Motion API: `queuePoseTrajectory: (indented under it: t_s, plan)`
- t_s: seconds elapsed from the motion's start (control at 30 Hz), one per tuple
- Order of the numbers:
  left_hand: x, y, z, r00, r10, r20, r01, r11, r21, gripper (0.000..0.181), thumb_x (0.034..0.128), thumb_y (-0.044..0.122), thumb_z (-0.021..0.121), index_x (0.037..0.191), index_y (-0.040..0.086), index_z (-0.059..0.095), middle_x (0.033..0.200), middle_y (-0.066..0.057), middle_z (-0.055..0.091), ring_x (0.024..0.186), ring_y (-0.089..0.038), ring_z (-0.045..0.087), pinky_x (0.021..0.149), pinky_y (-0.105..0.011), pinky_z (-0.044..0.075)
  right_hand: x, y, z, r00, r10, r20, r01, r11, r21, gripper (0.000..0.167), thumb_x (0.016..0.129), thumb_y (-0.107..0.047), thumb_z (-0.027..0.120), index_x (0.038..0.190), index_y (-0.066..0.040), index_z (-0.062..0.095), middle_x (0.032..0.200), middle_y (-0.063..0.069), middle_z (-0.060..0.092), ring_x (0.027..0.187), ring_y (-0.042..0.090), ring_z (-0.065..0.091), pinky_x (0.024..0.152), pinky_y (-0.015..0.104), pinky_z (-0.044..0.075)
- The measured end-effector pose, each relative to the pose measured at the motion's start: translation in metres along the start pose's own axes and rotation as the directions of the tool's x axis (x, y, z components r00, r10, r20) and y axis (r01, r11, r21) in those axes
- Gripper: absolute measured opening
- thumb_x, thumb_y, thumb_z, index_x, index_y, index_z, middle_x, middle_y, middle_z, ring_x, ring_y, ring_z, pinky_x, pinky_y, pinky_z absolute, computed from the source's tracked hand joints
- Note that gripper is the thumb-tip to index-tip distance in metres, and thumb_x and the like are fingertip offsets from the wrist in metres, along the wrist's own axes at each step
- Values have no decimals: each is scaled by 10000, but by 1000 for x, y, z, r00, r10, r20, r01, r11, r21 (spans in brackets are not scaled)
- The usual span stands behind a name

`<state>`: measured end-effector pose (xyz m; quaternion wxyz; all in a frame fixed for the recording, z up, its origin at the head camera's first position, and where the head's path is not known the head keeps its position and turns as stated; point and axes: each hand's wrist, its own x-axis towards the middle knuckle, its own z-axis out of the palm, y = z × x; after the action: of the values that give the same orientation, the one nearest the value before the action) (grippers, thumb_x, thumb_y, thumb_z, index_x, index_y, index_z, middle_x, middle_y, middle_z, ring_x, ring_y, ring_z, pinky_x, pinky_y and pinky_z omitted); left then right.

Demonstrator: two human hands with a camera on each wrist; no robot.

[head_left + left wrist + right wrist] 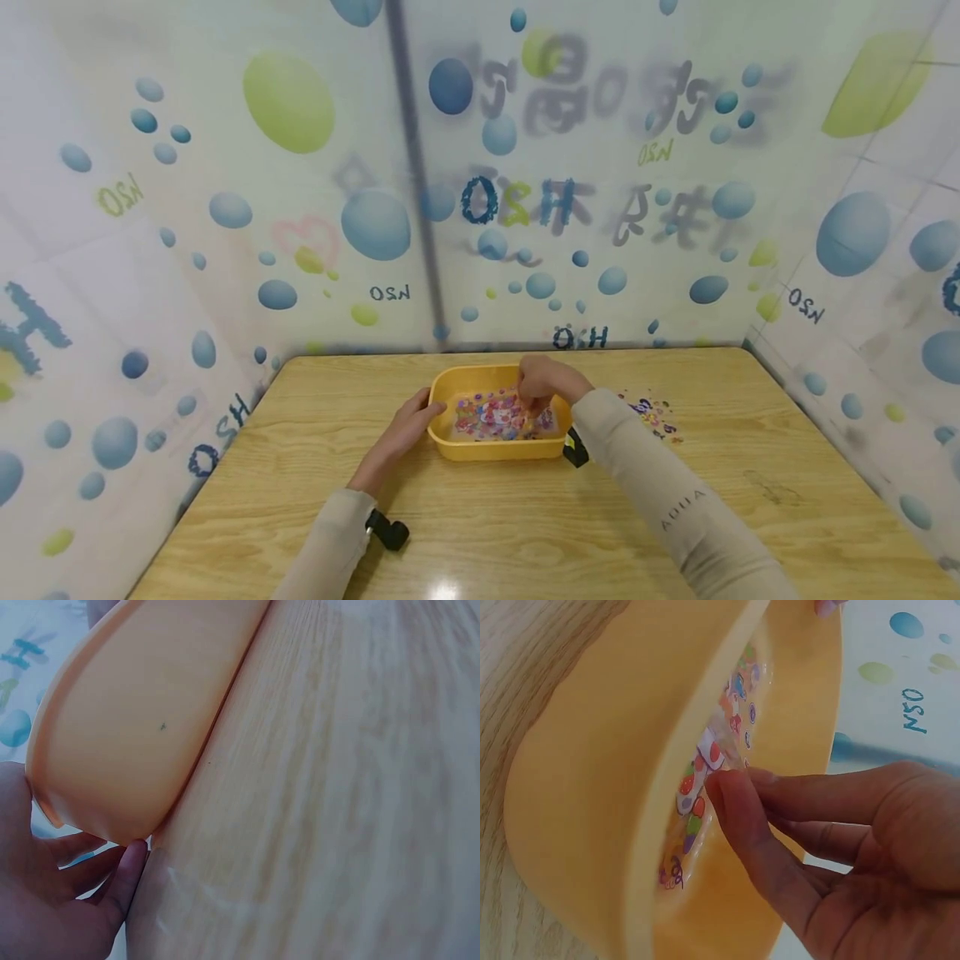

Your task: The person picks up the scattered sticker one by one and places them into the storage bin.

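A yellow plastic basin [495, 451] stands on the wooden table, with many small colourful stickers [491, 417] spread over its floor. My left hand [408, 423] grips the basin's left end, thumb at the rim and fingers against the outer wall, as the left wrist view also shows. Reaching over the right part of the basin, my right hand [543, 382] has its thumb and forefinger together. In the right wrist view, these fingertips pinch a thin, clear sticker piece [724, 736] just above the others; its print is hard to make out.
More small stickers [654, 417] lie scattered on the table [480, 525] to the right of the basin, beside my right forearm. A curtain with blue and green dots [375, 225] rises behind the table's far edge and along both sides.
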<state>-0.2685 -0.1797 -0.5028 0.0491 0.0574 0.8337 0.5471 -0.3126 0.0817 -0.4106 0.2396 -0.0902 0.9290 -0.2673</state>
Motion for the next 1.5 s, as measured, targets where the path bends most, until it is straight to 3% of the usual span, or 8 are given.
queuePoseTrajectory:
  t_s: [0.47, 0.7, 0.93, 1.27, 1.5]
  plan:
    - [0, 1, -1, 1000, 10, 7, -10, 1000, 20, 630, 1065, 313, 506, 1573, -28, 358, 1611, -270, 401, 1513, -428, 367, 1245, -578, 310, 6, 1, 3, 999, 49, 24, -49, 998, -27, 182, 915, -79, 724, 1071, -6, 664, 857, 128, 656, 652, 206, 659, 641, 285, 627]
    - [0, 1, -1, 1000, 5, -2, -4, 1000, 12, 632, 1056, 321, 524, 1572, -11, 372, 1611, -253, 412, 1521, -406, 367, 1248, -563, 314, 1, 2, 3, 993, 64, 103, -59, 997, -50, 152, 933, -126, 685, 1010, 2, 717, 780, 99, 619, 624, 187, 614, 708, 306, 636]
    - [1, -1, -1, 1000, 3, 4, -3, 1000, 13, 641, 1068, 314, 504, 1580, -36, 341, 1629, -269, 370, 1531, -428, 335, 1253, -581, 290, 3, 5, 5, 991, 66, 116, -59, 996, -64, 184, 949, -136, 669, 1034, 18, 722, 772, 77, 597, 640, 178, 602, 740, 315, 636]
    - [1, 0, 0, 1000, 2, -1, -2, 1000, 30, 637, 1064, 309, 501, 1590, -11, 337, 1629, -247, 387, 1533, -407, 342, 1258, -561, 293, 3, 5, 5, 989, 98, 106, -95, 995, -34, 138, 947, -137, 676, 1030, -30, 648, 964, 169, 681, 811, 279, 735, 789, 373, 650]
    - [1, 0, 0, 1000, 1, -5, -1, 1000, 20, 617, 1067, 299, 498, 1584, -4, 353, 1626, -234, 400, 1534, -395, 349, 1262, -556, 289, 0, 6, 5, 991, 105, 83, -101, 993, -54, 150, 960, -145, 687, 1060, -41, 645, 971, 169, 678, 831, 303, 742, 801, 386, 649]
